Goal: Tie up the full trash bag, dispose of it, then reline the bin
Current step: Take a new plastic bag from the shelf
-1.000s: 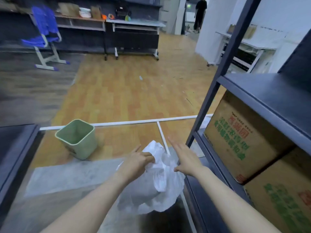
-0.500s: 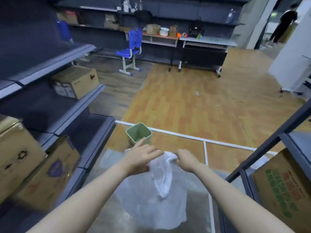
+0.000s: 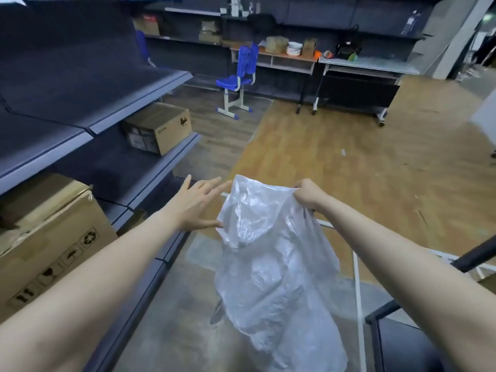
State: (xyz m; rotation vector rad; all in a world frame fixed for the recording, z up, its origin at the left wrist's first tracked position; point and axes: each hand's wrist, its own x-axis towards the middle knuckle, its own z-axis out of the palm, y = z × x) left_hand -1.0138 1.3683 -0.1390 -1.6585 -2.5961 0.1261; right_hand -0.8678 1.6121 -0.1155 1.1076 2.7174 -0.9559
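A thin, translucent white plastic bag (image 3: 271, 267) hangs unfolded in front of me over the grey floor. My right hand (image 3: 308, 194) grips its top right edge in a fist. My left hand (image 3: 198, 205) is spread with straight fingers, fingertips and thumb touching the bag's left edge. The green bin is not visible; the bag and my arms cover the floor where it stood.
Dark shelving (image 3: 88, 124) with cardboard boxes (image 3: 158, 127) runs along my left. A dark rack frame (image 3: 472, 259) stands at the lower right. A blue chair (image 3: 239, 76) and desks (image 3: 357, 73) stand across the wooden floor.
The bag has been lifted and shaken out to hang long. My left hand let go and spread its fingers beside it. My view turned left, and the green bin dropped from sight.
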